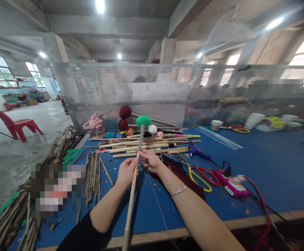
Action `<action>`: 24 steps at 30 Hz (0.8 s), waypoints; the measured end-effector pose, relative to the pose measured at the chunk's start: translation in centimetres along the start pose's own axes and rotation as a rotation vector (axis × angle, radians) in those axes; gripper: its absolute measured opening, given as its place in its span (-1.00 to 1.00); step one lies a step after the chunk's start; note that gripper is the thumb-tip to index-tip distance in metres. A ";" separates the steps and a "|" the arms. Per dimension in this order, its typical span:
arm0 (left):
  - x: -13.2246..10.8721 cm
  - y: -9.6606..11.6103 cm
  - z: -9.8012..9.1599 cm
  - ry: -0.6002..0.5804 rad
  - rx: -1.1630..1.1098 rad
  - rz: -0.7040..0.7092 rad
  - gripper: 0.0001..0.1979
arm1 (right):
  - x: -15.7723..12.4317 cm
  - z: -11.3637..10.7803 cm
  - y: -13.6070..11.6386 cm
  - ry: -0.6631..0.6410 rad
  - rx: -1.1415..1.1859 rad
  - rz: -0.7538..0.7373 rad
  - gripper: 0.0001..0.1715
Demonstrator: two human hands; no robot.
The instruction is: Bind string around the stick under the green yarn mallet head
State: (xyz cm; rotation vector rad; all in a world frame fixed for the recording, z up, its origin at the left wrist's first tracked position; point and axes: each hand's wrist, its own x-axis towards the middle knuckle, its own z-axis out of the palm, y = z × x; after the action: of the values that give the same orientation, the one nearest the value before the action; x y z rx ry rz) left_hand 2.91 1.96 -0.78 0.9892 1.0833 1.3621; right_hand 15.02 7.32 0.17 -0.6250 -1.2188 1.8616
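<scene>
My left hand [126, 173] is closed around a long bamboo stick [131, 202] that points away from me and carries a green yarn ball [143, 121] at its far tip. My right hand [149, 160] pinches the same stick a little higher up, fingers pressed together. A thin thread [157, 202] trails from near my right hand toward the table's front edge. A silver bracelet sits on my right wrist.
The blue table [272, 174] holds a row of bamboo sticks [141, 146], dark red yarn balls [125, 112], a white ball [152, 129], scissors [200, 176], a blue glue gun [197, 151] and a pink tool [230, 184] with a red cord. Bamboo bundles lie at the left. A perforated metal screen stands behind.
</scene>
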 end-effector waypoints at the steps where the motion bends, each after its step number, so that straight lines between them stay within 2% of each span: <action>1: -0.1 0.2 0.1 -0.020 -0.054 -0.021 -0.59 | -0.1 0.0 0.0 -0.021 0.019 -0.006 -0.67; 3: -0.3 0.4 0.1 -0.055 -0.110 -0.066 -0.59 | -0.1 -0.2 0.0 -0.033 0.031 -0.014 -0.69; 5: -0.2 0.4 -0.1 -0.066 -0.074 -0.092 -0.59 | 0.0 -0.3 0.0 -0.014 0.011 -0.009 -0.70; 10: 0.7 -0.4 -1.0 -0.017 0.253 0.076 -0.62 | 0.3 -0.6 0.3 0.099 -0.196 0.034 -0.71; 13: 1.0 -1.2 -1.5 -0.058 0.433 0.117 -0.64 | 0.4 -0.8 0.9 0.155 -0.359 0.050 -0.70; 17: 1.1 -1.7 -1.8 -0.172 0.452 -0.017 -0.63 | 0.6 -1.3 2.0 0.187 -0.483 0.059 -0.68; 22: 2.0 -1.1 -2.2 -0.110 0.380 -0.176 -0.45 | 1.0 -0.9 2.5 0.226 -0.545 0.123 -0.63; 24: 2.4 -0.7 -2.3 -0.144 0.383 -0.258 -0.46 | 1.1 -0.3 2.5 0.244 -0.534 0.189 -0.61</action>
State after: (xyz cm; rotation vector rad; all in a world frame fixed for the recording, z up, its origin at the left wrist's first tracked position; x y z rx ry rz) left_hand 0.67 4.17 -2.06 1.1570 1.3388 0.8782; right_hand 13.77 7.91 -2.23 -1.2562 -1.5378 1.5415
